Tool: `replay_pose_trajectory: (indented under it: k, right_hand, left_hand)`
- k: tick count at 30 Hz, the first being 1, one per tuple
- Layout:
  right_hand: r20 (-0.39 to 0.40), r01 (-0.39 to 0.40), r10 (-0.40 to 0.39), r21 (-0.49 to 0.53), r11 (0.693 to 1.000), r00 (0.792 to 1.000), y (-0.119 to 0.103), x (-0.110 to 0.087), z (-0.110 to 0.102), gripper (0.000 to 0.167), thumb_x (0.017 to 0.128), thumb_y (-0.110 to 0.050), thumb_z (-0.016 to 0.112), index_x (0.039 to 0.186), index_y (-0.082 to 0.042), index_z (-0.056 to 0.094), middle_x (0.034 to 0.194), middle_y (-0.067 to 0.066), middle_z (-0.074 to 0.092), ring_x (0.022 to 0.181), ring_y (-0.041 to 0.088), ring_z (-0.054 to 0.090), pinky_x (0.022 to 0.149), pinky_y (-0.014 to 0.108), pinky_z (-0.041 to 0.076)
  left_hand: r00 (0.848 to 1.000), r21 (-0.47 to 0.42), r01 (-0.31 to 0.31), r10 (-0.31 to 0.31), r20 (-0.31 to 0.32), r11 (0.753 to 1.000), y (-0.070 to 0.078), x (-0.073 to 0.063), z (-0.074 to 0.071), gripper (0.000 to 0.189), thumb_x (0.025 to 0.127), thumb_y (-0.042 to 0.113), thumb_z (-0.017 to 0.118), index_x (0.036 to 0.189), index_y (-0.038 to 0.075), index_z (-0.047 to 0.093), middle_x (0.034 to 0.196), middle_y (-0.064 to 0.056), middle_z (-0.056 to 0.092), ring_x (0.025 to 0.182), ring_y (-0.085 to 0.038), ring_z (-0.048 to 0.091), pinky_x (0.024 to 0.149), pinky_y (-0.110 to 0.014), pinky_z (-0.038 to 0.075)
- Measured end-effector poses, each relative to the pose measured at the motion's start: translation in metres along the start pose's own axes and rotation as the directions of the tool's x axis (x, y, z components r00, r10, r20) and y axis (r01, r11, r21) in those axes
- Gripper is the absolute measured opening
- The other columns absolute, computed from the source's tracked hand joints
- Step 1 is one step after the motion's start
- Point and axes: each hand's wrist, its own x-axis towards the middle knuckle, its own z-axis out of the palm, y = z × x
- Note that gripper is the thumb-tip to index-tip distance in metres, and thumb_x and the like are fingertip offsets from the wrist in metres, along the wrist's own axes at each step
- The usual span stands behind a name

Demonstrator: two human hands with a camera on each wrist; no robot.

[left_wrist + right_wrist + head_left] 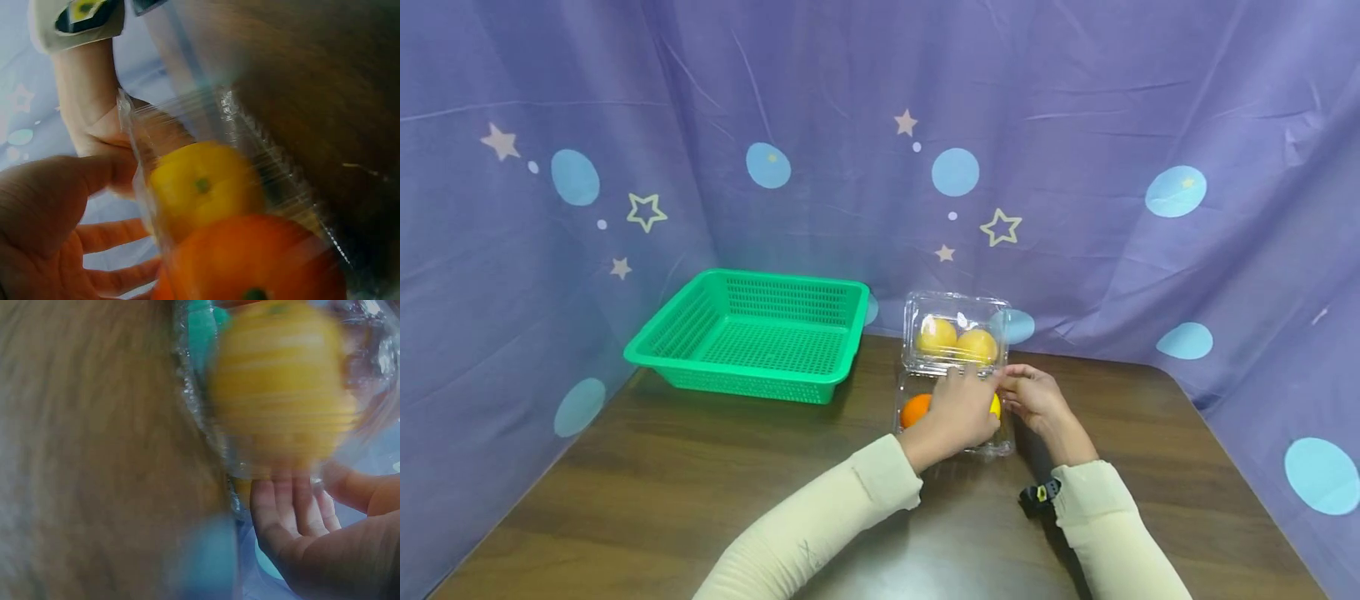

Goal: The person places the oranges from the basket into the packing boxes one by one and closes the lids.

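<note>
A clear plastic fruit container [1000, 447] stands on the table at centre right. It holds an orange [915, 411] and a yellow round fruit [203, 178] with a green stem mark. Behind, under clear plastic [958, 302], show two more yellow fruits [976, 346]. My left hand [958, 408] reaches over the front part, its fingertips at the plastic edge between the two parts; in the left wrist view its fingers spread beside the clear wall. At the right side, my right hand [1033, 398] pinches the container's edge between thumb and fingers; the right wrist view is blurred.
A green plastic basket [745, 377] with perforated walls stands to the left on the brown wooden table [625, 483]. A purple curtain [1075, 125] with stars and blue spots hangs behind and at both sides. A dark device [1037, 497] is strapped to the right wrist.
</note>
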Motion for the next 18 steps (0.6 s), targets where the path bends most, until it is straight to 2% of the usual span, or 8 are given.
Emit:
replay_pose_trajectory:
  k: [3,6,7,9,11,13,15,18]
  right_hand:
    - [0.012,-0.014,0.014,0.020,1.000,1.000,0.001,0.000,-0.001,0.007,0.100,-0.003,0.062,0.096,-0.009,0.060,0.070,-0.004,0.067,0.059,0.007,0.061,0.058,0.023,0.050]
    - [0.010,-0.016,0.015,0.013,1.000,1.000,0.002,0.000,0.000,0.007,0.100,-0.004,0.063,0.097,-0.008,0.059,0.072,-0.004,0.070,0.061,0.007,0.063,0.059,0.023,0.051]
    - [0.010,-0.015,0.015,0.010,1.000,1.000,0.001,0.000,0.001,0.006,0.100,-0.004,0.063,0.098,-0.007,0.058,0.073,-0.004,0.071,0.061,0.007,0.064,0.059,0.023,0.051]
    - [0.010,-0.014,0.014,0.005,1.000,1.000,0.001,0.000,0.001,0.007,0.100,-0.003,0.064,0.099,-0.006,0.058,0.075,-0.004,0.072,0.063,0.007,0.065,0.059,0.023,0.052]
    - [0.013,-0.012,0.012,0.009,1.000,1.000,0.001,0.000,0.002,0.006,0.099,-0.003,0.064,0.100,-0.006,0.058,0.077,-0.002,0.073,0.064,0.008,0.066,0.060,0.024,0.052]
    - [0.020,-0.010,0.010,0.010,1.000,1.000,0.001,0.000,0.002,0.006,0.099,-0.003,0.064,0.100,-0.006,0.058,0.078,-0.002,0.073,0.065,0.008,0.067,0.060,0.024,0.052]
    - [0.023,-0.014,0.014,0.007,1.000,1.000,0.002,0.000,0.001,0.006,0.099,-0.003,0.064,0.099,-0.006,0.058,0.078,-0.002,0.073,0.066,0.008,0.067,0.060,0.024,0.051]
    - [0.026,-0.024,0.025,-0.014,1.000,0.999,0.002,0.000,-0.001,0.007,0.099,-0.004,0.064,0.099,-0.006,0.058,0.078,-0.002,0.074,0.066,0.008,0.067,0.062,0.024,0.053]
  left_hand:
    - [1.000,0.001,-0.012,0.012,0.010,1.000,-0.002,0.001,0.003,0.060,0.087,0.041,0.073,0.143,0.027,0.061,0.120,-0.008,0.066,0.101,-0.029,0.062,0.080,-0.039,0.054]
    - [1.000,-0.038,-0.023,0.023,0.013,0.999,-0.012,-0.001,-0.004,0.048,0.089,0.041,0.070,0.134,0.024,0.068,0.120,-0.007,0.066,0.103,-0.029,0.063,0.079,-0.040,0.056]
    - [1.000,-0.051,-0.018,0.017,-0.010,0.999,-0.017,-0.001,-0.008,0.045,0.090,0.041,0.070,0.131,0.022,0.069,0.119,-0.007,0.067,0.102,-0.027,0.063,0.079,-0.040,0.056]
    - [0.995,-0.085,0.007,-0.015,-0.099,0.996,-0.031,0.001,-0.017,0.040,0.092,0.039,0.069,0.126,0.018,0.070,0.118,-0.007,0.066,0.103,-0.027,0.062,0.079,-0.040,0.056]
    - [0.972,-0.150,0.064,-0.095,-0.213,0.987,-0.048,0.006,-0.027,0.041,0.094,0.035,0.069,0.130,0.015,0.067,0.124,-0.010,0.063,0.107,-0.028,0.060,0.082,-0.041,0.056]
    - [0.934,-0.238,0.128,-0.198,-0.298,0.963,-0.065,0.013,-0.034,0.049,0.094,0.029,0.069,0.139,0.014,0.059,0.134,-0.015,0.057,0.115,-0.031,0.056,0.088,-0.044,0.054]
    - [0.911,-0.344,0.172,-0.282,-0.301,0.923,-0.080,0.021,-0.039,0.061,0.095,0.025,0.068,0.151,0.012,0.046,0.146,-0.022,0.047,0.125,-0.038,0.051,0.097,-0.049,0.050]
    - [0.918,-0.486,0.210,-0.342,-0.200,0.848,-0.096,0.031,-0.040,0.076,0.098,0.022,0.065,0.162,0.011,0.025,0.156,-0.026,0.038,0.137,-0.043,0.042,0.111,-0.053,0.041]
